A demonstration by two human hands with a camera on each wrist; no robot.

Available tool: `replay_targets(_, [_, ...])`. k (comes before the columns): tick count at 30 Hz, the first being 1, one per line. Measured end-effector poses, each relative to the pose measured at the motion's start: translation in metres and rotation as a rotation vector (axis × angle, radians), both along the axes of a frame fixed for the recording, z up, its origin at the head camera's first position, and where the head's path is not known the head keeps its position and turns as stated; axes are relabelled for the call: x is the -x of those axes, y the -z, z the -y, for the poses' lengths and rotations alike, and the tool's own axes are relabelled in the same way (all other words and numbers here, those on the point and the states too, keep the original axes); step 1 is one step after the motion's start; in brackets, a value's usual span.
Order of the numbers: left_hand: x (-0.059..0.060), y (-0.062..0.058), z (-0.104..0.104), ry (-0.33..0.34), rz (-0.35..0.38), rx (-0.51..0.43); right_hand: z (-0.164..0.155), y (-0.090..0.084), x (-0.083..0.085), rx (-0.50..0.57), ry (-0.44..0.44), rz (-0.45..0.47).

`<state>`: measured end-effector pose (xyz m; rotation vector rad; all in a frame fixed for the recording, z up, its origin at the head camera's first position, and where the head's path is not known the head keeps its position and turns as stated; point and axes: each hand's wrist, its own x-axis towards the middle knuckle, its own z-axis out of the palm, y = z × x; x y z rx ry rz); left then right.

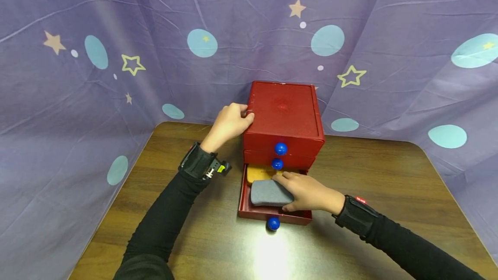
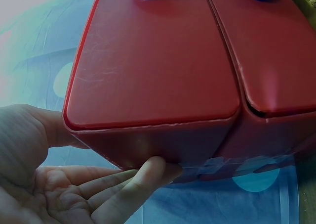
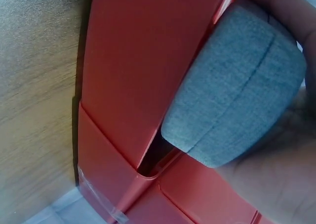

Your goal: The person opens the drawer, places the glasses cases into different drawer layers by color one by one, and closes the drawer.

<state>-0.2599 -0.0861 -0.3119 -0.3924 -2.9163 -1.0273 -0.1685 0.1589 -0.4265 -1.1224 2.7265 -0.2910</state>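
A red chest of three drawers with blue knobs stands on the table, its bottom drawer pulled out. My right hand grips a grey fabric glasses case by its right end, in or just over that drawer. In the right wrist view, the case is tilted beside the red drawer wall, its seam running lengthwise. My left hand rests against the chest's upper left edge. The left wrist view shows this hand's fingers extended along the chest's side and its thumb over the top edge.
A yellow item lies at the back of the open drawer, partly under the upper drawers. The two upper drawers, with blue knobs, are closed. A purple patterned cloth hangs behind the wooden table.
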Motion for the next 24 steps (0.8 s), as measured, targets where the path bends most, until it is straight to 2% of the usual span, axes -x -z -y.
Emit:
replay_targets(12, [-0.0002,0.0000,0.0000,-0.002,-0.013,0.007,0.0048,0.0015,-0.0007,-0.016,0.004,-0.007])
replay_targets(24, [0.0003,0.0009,0.0000,-0.013,0.008,-0.015,0.0096,0.0084,-0.0033,-0.005,0.021,-0.019])
